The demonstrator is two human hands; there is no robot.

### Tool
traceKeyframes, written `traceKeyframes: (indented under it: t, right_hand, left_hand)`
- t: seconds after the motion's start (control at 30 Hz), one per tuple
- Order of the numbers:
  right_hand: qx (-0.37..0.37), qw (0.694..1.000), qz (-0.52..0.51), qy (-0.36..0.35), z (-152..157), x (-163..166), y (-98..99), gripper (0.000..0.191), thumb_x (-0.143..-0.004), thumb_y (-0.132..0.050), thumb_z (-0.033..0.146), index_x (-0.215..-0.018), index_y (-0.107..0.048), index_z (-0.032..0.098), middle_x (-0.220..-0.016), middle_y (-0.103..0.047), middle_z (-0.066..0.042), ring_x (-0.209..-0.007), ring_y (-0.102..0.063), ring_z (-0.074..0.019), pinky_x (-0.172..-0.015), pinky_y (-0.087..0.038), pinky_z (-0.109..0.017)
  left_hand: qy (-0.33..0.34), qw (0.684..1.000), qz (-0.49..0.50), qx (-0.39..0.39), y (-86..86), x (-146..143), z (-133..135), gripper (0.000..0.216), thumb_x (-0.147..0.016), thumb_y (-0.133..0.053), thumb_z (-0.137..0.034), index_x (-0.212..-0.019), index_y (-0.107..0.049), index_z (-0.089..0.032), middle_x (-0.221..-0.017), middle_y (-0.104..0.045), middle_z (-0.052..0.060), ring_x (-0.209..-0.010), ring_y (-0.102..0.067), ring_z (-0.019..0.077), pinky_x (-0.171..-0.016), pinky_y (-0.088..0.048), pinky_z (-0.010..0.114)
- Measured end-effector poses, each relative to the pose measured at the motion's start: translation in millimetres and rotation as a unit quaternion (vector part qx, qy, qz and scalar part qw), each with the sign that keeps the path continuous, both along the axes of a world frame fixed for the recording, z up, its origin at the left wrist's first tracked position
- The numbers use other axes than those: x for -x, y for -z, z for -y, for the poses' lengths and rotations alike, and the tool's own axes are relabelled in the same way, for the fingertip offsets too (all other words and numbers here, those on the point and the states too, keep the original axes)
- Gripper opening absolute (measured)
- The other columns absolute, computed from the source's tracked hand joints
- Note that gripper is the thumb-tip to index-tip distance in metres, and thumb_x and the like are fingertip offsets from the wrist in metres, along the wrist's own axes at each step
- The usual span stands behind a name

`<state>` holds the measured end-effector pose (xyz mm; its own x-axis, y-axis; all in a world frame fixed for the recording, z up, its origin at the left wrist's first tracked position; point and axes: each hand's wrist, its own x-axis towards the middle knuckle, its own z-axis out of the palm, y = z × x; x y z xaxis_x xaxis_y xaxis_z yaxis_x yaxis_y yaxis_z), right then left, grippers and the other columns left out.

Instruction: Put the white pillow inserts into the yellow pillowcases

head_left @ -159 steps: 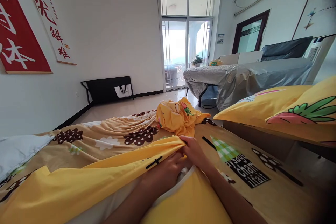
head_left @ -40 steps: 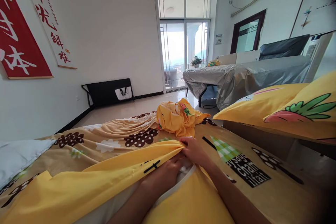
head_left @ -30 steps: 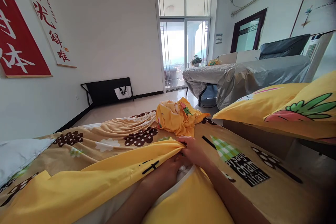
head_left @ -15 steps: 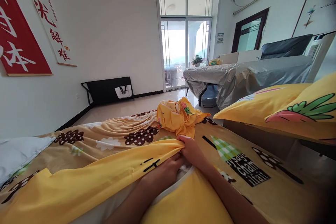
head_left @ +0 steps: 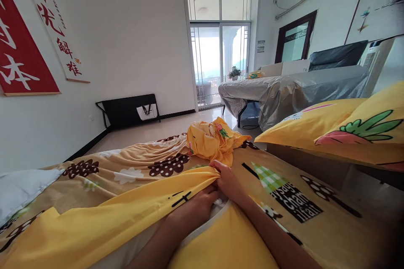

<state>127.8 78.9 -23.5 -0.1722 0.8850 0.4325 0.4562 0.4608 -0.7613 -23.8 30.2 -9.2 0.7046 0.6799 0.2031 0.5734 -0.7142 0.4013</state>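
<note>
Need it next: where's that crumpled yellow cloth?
Head view, centre: the crumpled yellow cloth lies on the patterned blanket, just beyond the right hand.

The right hand (head_left: 229, 181) sits slightly farther forward along the yellow duvet cover (head_left: 126, 214) edge; the view shifts a little.

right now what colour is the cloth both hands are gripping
Plain yellow with a few black marks, seen in the head view: the cloth is pinched by the left hand and right hand.
</note>
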Motion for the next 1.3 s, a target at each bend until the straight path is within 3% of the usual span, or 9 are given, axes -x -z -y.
traceKeyframes:
  t: [0.27, 0.37, 0.53, 0.7, 0.87, 1.03, 1.17, 1.3]
  right_hand:
    - [0.005, 1.0, -0.011, -0.014, -4, 0, 3.2, 0.031, -0.052, -0.039, 0.012, -0.079, -0.052, 0.019, -0.07, -0.058, 0.001, -0.066, -0.049, -0.014, -0.058, -0.032, -0.023]
    - [0.008, 0.999, -0.02, -0.028, -4, 0, 2.6, 0.03, -0.052, -0.037, 0.011, -0.078, -0.051, 0.02, -0.069, -0.056, 0.002, -0.065, -0.048, -0.0137, -0.057, -0.032, -0.023]
    - [0.017, 0.999, -0.034, -0.027, -4, -1, 2.4, 0.026, -0.054, -0.04, 0.011, -0.076, -0.05, 0.02, -0.064, -0.055, 0.003, -0.061, -0.047, -0.0125, -0.054, -0.031, -0.022]
    - [0.069, 0.989, -0.102, -0.076, -5, -1, 2.8, 0.024, -0.053, -0.045, 0.013, -0.075, -0.051, 0.019, -0.064, -0.054, 0.004, -0.059, -0.046, -0.0108, -0.052, -0.032, -0.021]
    - [0.147, 0.955, -0.198, -0.165, -3, 1, -0.3, 0.02, -0.055, -0.049, 0.016, -0.075, -0.051, 0.019, -0.059, -0.049, 0.007, -0.054, -0.04, -0.0079, -0.048, -0.029, -0.019]
    - [0.126, 0.95, -0.223, -0.179, -2, 1, -3.5, 0.021, -0.057, -0.052, 0.014, -0.078, -0.054, 0.018, -0.066, -0.056, 0.004, -0.06, -0.049, -0.009, -0.053, -0.034, -0.019]
    - [0.135, 0.936, -0.258, -0.196, -6, 2, -0.8, 0.019, -0.057, -0.058, 0.014, -0.076, -0.055, 0.018, -0.066, -0.059, 0.004, -0.06, -0.05, -0.0089, -0.053, -0.035, -0.019]
    - [0.152, 0.927, -0.271, -0.21, -9, 2, 4.9, 0.017, -0.06, -0.062, 0.02, -0.076, -0.055, 0.018, -0.063, -0.058, 0.004, -0.055, -0.048, -0.008, -0.051, -0.034, -0.018]
  left_hand:
    - [0.012, 1.0, 0.016, -0.015, -3.5, 1, 2, 0.037, -0.082, -0.045, -0.007, -0.112, -0.06, -0.021, -0.133, -0.053, 0.007, -0.128, -0.042, 0.0217, -0.113, -0.027, 0.038]
    - [0.018, 0.999, 0.025, -0.012, 0.1, 2, 0, 0.041, -0.082, -0.046, -0.008, -0.119, -0.057, -0.022, -0.139, -0.049, 0.006, -0.132, -0.038, 0.0213, -0.116, -0.022, 0.039]
    - [0.012, 1.0, 0.009, -0.002, 7.5, 3, -6, 0.042, -0.084, -0.046, -0.011, -0.123, -0.056, -0.024, -0.137, -0.05, 0.006, -0.13, -0.041, 0.022, -0.114, -0.025, 0.04]
    - [0.026, 0.999, 0.027, -0.006, 4.2, 2, -5, 0.046, -0.086, -0.048, -0.015, -0.129, -0.051, -0.031, -0.141, -0.047, 0.002, -0.133, -0.037, 0.0206, -0.115, -0.021, 0.04]
    - [0.005, 0.999, -0.001, -0.041, -3.1, 2, 0, 0.048, -0.085, -0.051, -0.018, -0.129, -0.051, -0.034, -0.145, -0.042, -0.001, -0.134, -0.033, 0.0258, -0.116, -0.015, 0.046]
    - [-0.034, 0.997, -0.026, -0.068, -0.5, 4, 1, 0.043, -0.082, -0.048, -0.015, -0.122, -0.057, -0.029, -0.143, -0.045, 0.002, -0.131, -0.038, 0.0279, -0.114, -0.021, 0.045]
    - [-0.074, 0.997, -0.01, -0.003, -0.8, 4, 1, 0.031, -0.087, -0.042, -0.02, -0.107, -0.065, -0.023, -0.129, -0.058, 0.006, -0.122, -0.048, 0.0264, -0.111, -0.029, 0.043]
    - [-0.088, 0.992, 0.03, 0.091, -4.9, 5, 3, 0.03, -0.088, -0.041, -0.026, -0.105, -0.065, -0.02, -0.134, -0.054, 0.006, -0.126, -0.045, 0.025, -0.114, -0.025, 0.043]
